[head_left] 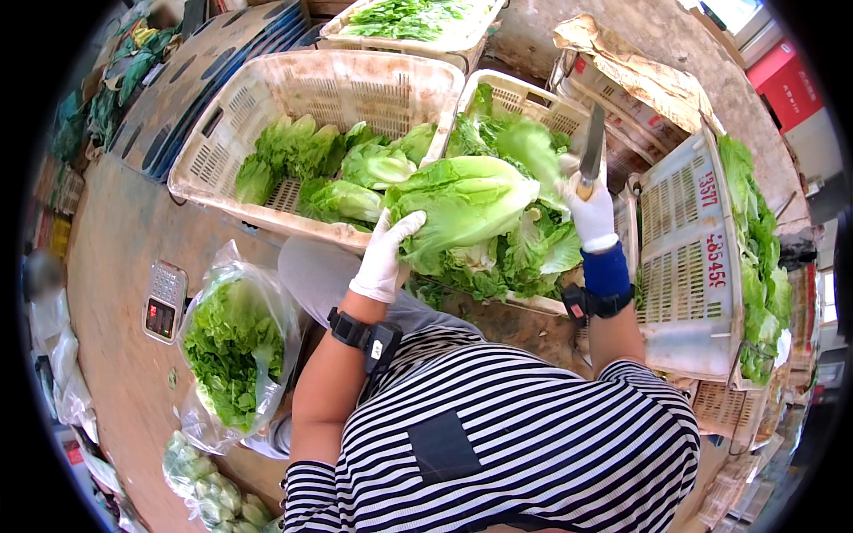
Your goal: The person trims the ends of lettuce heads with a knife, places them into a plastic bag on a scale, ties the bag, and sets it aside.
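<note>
My left hand point(391, 253), in a white glove, grips a large head of romaine-type lettuce point(471, 204) by its leafy side. The pale cut base points right, toward my other hand. My gloved right hand point(588, 213) is closed round the handle of a knife point(593, 147), its blade standing upward. Beside those fingers a loose lettuce leaf point(524, 147) is blurred; whether they touch it I cannot tell. Under the held head, a light plastic crate point(502, 87) is heaped with lettuce point(542, 244). Several trimmed heads point(378, 166) lie in the wider crate point(298, 71) to the left.
A clear bag of lettuce point(235, 346) stands at my left, next to a small digital scale point(164, 302). Bagged green vegetables point(213, 489) lie nearer. On the right, a tilted crate point(689, 258) has leaves along its far side. Another crate of greens point(409, 19) stands at the back.
</note>
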The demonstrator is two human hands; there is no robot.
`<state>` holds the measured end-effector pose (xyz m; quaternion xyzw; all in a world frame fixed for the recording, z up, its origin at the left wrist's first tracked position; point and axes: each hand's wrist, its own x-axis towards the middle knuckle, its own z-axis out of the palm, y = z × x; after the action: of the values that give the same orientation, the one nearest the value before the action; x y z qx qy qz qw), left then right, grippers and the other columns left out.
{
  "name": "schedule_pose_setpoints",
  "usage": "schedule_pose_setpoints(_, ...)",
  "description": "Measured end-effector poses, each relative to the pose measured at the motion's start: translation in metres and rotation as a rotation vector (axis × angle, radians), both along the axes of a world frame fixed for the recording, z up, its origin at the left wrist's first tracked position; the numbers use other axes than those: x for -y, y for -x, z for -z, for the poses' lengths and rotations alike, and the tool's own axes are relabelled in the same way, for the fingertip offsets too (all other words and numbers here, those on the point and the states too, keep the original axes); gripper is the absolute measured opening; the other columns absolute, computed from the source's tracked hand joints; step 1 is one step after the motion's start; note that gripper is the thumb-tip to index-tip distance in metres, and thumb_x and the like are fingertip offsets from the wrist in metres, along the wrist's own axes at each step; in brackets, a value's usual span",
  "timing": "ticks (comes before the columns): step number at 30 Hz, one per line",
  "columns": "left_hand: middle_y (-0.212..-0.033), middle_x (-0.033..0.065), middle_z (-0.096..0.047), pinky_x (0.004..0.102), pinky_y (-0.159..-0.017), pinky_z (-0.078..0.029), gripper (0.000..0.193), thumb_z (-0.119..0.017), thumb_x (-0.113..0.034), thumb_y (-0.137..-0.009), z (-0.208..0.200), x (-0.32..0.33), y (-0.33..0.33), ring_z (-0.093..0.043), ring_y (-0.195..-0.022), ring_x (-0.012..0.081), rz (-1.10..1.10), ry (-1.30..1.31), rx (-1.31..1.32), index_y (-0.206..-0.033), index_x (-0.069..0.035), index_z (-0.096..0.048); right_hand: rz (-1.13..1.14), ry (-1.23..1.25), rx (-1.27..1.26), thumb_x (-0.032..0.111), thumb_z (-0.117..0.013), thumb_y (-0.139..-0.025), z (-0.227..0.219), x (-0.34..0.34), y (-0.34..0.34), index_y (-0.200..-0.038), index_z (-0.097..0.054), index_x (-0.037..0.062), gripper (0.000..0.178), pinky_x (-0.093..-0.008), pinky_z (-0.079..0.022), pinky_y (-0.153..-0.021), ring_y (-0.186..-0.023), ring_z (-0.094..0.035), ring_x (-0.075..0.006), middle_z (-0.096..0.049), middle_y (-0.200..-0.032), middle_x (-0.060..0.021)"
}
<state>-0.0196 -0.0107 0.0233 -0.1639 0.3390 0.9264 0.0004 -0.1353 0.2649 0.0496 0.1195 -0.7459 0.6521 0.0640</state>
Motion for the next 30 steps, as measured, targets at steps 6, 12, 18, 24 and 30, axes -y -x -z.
schedule_pose_setpoints(6,-0.116,0.0108,-0.054,0.0346,-0.086,-0.046,0.046,-0.056,-0.032,-0.086,-0.002,0.003,0.009,-0.056,-0.099,0.0208,0.228,0.095,-0.041,-0.123,-0.006,-0.046,-0.558,-0.453,-0.666,0.002,-0.074,-0.064,-0.036,0.026,-0.011,-0.086,-0.054,0.0050,0.030,-0.0245,-0.044,-0.069,-0.081,-0.057,-0.0130,-0.061,-0.097,-0.0065)
schedule_pose_setpoints(12,-0.124,0.0073,-0.051,0.0394,-0.089,-0.045,0.068,-0.033,-0.063,-0.085,-0.018,-0.002,0.006,-0.054,-0.105,0.0220,0.388,-0.279,0.055,-0.126,-0.010,-0.044,-0.531,0.054,-0.171,-0.002,-0.069,-0.070,-0.023,0.029,-0.017,-0.077,-0.047,0.0051,0.024,-0.0248,-0.045,-0.069,-0.074,-0.053,-0.0095,-0.058,-0.092,-0.0024)
schedule_pose_setpoints(18,-0.110,0.0004,-0.053,0.0416,-0.085,-0.040,0.043,-0.060,-0.028,-0.083,-0.009,-0.014,0.002,-0.048,-0.103,0.0161,0.165,-0.015,0.134,-0.122,-0.016,-0.045,-0.064,0.823,0.207,0.012,-0.059,-0.085,-0.038,0.061,-0.039,-0.087,-0.047,0.0090,0.012,-0.0284,-0.050,-0.067,-0.071,-0.056,-0.0141,-0.056,-0.080,-0.0024)
schedule_pose_setpoints(24,-0.112,0.0050,-0.052,0.0384,-0.086,-0.045,0.051,-0.059,-0.009,-0.081,0.007,-0.003,-0.004,-0.050,-0.103,0.0179,0.079,0.165,-0.120,-0.128,-0.010,-0.038,0.243,-0.004,0.107,0.019,-0.065,-0.081,0.029,-0.010,0.015,-0.084,-0.050,0.0079,0.019,-0.0226,-0.044,-0.060,-0.062,-0.050,-0.0089,-0.053,-0.071,0.0021)
schedule_pose_setpoints(30,-0.114,0.0055,-0.052,0.0293,-0.086,-0.046,0.058,-0.057,0.010,-0.075,0.000,0.001,-0.005,-0.053,-0.100,0.0160,0.055,0.163,-0.231,-0.128,-0.005,-0.038,-0.226,0.061,0.158,0.013,-0.069,-0.077,-0.017,0.026,-0.033,-0.092,-0.058,0.0024,0.022,-0.0204,-0.044,-0.060,-0.066,-0.051,-0.0053,-0.058,-0.082,0.0002)
